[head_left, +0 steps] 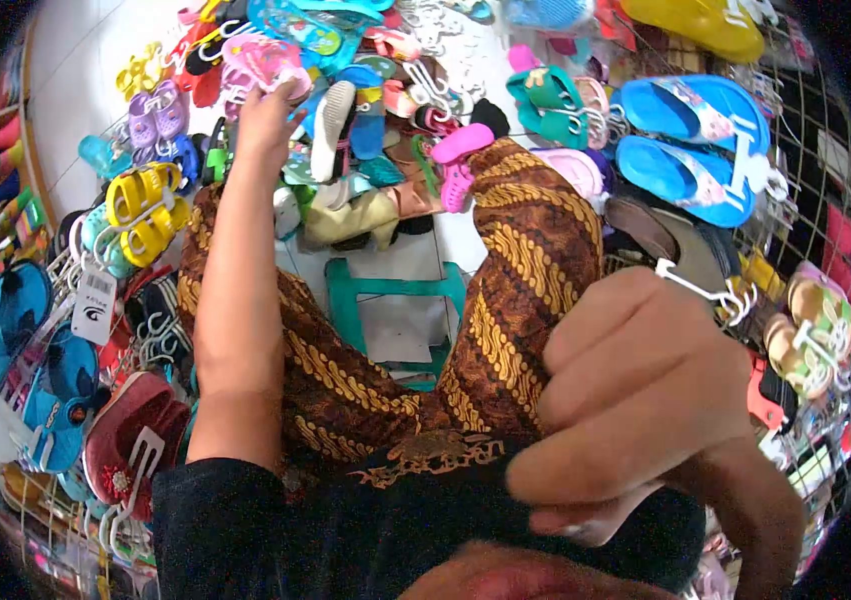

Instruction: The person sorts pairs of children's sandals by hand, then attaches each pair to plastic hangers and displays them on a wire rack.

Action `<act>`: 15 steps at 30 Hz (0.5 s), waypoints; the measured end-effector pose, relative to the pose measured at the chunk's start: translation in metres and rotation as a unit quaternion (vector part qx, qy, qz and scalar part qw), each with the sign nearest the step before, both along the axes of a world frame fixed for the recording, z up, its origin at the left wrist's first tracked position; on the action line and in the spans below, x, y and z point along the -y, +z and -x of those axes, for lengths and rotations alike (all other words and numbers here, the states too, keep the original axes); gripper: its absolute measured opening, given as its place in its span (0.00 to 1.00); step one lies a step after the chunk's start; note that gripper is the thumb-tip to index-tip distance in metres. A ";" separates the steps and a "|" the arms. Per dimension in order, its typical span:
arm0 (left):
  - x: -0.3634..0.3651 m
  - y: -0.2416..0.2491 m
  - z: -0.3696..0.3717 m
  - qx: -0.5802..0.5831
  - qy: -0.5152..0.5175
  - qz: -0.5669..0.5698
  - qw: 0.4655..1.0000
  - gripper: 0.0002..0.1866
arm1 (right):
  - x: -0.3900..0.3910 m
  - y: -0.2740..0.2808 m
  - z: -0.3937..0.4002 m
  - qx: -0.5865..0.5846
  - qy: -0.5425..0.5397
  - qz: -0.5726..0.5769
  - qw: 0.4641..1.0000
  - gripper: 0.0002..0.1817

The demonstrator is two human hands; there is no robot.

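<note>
A person seen from their own head camera sits with knees apart, in brown and gold patterned trousers point(515, 240) and a black shirt point(295, 520). Between the legs is a green stool point(395, 287), standing on a white tiled floor point(70, 85). All other places are given from this stool.

The left arm stretches forward, beyond the stool and to its left. The left hand point(267, 122) has its fingers partly bent, with fingertips touching the near edge of a pair of pink sandals point(263, 62). Whether they are firmly gripped cannot be told. The pink sandals lie at the far left of the stool, in a heap of mixed footwear, near a light blue pair point(320, 25).

The right hand point(645, 390) is to the right of the stool, raised close to the camera and slightly blurred. Its fingers are curled inward like a loose fist; the palm is hidden, so whether it holds anything cannot be told.

Just beyond the stool lies a beige shoe point(350, 220), with a white-soled shoe point(333, 115) farther off. Left of the stool are yellow clogs point(150, 215), purple clogs point(157, 112) and a dark red shoe point(130, 440) with a flower. Right of it are bright blue sandals point(680, 110) on a white hanger, before a wire rack point(817, 130).
</note>
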State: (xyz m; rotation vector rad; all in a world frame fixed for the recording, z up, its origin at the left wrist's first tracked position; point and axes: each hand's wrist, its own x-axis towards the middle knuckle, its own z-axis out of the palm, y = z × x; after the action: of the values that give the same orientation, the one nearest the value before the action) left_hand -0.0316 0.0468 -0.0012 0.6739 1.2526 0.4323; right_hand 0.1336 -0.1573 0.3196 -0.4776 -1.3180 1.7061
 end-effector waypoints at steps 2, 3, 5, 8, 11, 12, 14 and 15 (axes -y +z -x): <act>0.004 0.010 -0.002 -0.002 -0.002 0.008 1.000 0.15 | 0.008 0.006 0.006 0.008 -0.015 0.008 1.000 0.13; 0.006 0.010 -0.002 0.004 -0.011 -0.001 1.000 0.15 | 0.011 0.009 0.008 0.009 -0.020 0.009 1.000 0.13; 0.009 0.008 -0.001 -0.004 -0.012 0.004 1.000 0.16 | 0.016 0.011 0.015 0.009 -0.030 0.019 0.999 0.12; 0.011 0.015 -0.003 -0.010 -0.015 0.004 1.000 0.16 | 0.020 0.012 0.019 0.006 -0.033 0.029 0.999 0.12; 0.013 0.014 -0.005 -0.007 -0.013 0.003 1.000 0.16 | 0.018 0.009 0.023 0.000 -0.019 0.042 0.999 0.12; 0.013 0.014 -0.005 -0.008 -0.021 0.003 1.000 0.16 | 0.014 0.005 0.023 -0.006 -0.012 0.046 0.999 0.12; 0.012 0.014 -0.004 -0.009 -0.039 0.000 0.999 0.17 | 0.004 -0.007 0.026 -0.017 0.017 0.055 0.998 0.13; 0.012 0.014 -0.004 -0.012 -0.036 -0.006 0.999 0.17 | -0.006 -0.019 0.026 -0.027 0.040 0.065 0.997 0.13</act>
State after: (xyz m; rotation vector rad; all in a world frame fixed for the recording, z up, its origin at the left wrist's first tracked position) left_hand -0.0271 0.0350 0.0132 0.7344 1.2455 0.3744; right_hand 0.1076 -0.1512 0.3009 -0.4559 -1.2064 1.8657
